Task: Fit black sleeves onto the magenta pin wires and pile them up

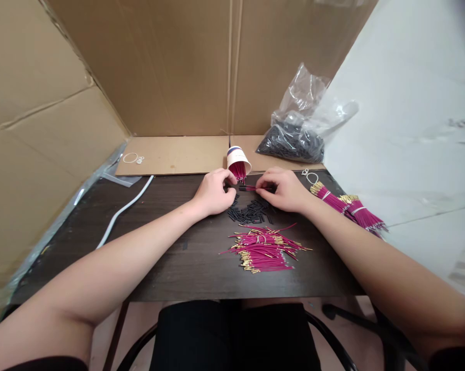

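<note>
My left hand (pixel 213 192) and my right hand (pixel 282 188) meet over the dark table (pixel 159 257), both pinching one short magenta wire (pixel 248 188) held level between them. A tipped paper cup (pixel 238 159) with magenta wires inside lies just behind my left fingers. A scatter of small black tubes (pixel 251 211) lies under and just in front of my hands. Closer to me a loose pile of magenta wires with gold tips (pixel 263 250) is spread on the table.
Two tied bundles of magenta wires (pixel 348 208) lie at the right. A clear bag of black tubes (pixel 294 139) stands at the back right. Cardboard walls (pixel 170 67) close off the back and left. A white cable (pixel 124 208) and rubber bands (pixel 134 158) lie left.
</note>
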### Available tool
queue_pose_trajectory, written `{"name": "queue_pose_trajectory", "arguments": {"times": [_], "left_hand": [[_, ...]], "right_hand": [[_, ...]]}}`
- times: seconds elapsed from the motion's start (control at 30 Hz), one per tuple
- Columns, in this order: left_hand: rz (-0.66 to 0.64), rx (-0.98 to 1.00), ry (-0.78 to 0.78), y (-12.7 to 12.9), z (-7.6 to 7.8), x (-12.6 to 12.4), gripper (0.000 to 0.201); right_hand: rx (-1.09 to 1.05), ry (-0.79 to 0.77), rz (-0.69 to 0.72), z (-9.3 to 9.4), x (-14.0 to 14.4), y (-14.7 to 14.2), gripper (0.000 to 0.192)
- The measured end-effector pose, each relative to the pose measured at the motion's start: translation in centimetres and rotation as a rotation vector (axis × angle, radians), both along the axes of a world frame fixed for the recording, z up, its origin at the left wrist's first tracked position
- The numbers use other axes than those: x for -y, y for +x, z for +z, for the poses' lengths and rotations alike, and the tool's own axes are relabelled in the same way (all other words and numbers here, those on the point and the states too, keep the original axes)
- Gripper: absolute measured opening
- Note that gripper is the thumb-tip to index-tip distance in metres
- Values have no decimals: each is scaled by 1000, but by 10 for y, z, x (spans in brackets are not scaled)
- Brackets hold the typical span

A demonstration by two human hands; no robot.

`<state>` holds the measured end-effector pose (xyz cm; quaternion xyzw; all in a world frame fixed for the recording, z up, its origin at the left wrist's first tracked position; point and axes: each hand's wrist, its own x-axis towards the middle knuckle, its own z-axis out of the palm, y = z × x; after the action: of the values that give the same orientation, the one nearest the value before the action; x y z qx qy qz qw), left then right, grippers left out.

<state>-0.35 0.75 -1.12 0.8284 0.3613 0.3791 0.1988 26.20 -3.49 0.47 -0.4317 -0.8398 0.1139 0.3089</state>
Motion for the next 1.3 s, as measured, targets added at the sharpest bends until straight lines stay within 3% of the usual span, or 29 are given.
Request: {"name": "queue_pose_trajectory", "arguments": {"times": [0.23,0.4,0.6,1.03,1.3], "left_hand": [[-49,-33,-3,0,-1,0,14],[-175,-39,50,1,3,4,7],[-310,-86,82,1,5,6,10],[-316,-83,84,1,3,7,11],[-316,-65,47,1,3,9,11]], "right_hand": [[-17,-39,-28,-1,-1,0,6],[28,-40,-37,8,1,7,7],[158,-253,-42,24,4,23,8],[204,-394,35,29,10,12,10],[285,-395,37,39,18,1,8]]}}
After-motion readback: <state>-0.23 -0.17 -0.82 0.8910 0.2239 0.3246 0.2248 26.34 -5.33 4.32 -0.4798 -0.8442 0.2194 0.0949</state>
